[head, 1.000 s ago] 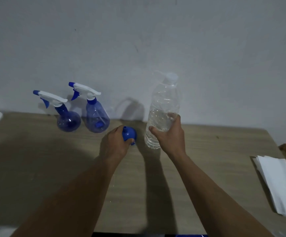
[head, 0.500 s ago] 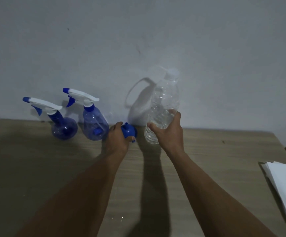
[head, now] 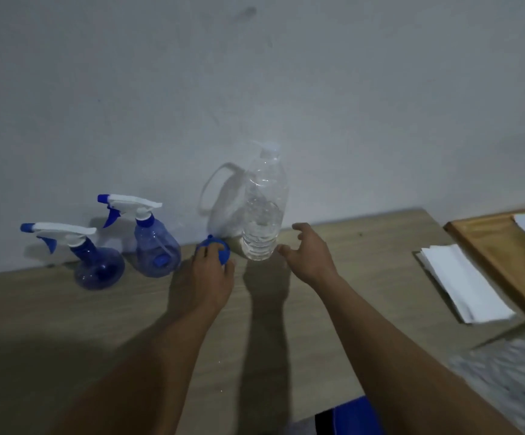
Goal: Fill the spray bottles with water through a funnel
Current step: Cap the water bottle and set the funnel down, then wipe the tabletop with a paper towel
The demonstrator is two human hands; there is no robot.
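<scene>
— Two spray bottles (head: 99, 260) at the far left of the bench (head: 380, 277), by the wall, both with trigger heads on. Those have to come off before any funnel goes in.

— And the left hand (head: 206, 279)?

— Fingers curled round the blue funnel (head: 215, 251), low at the bench just right of the bottles. I'd seat its spout square in the neck before pouring.

— The water bottle (head: 262, 215)?

— Upright by the wall, capped, just beside the funnel. The right hand (head: 309, 257) is spread beside it, holding nothing.

— Anything in the way?

— White paper sheets (head: 465, 287) and a wooden board (head: 503, 259) off right, well apart.
</scene>
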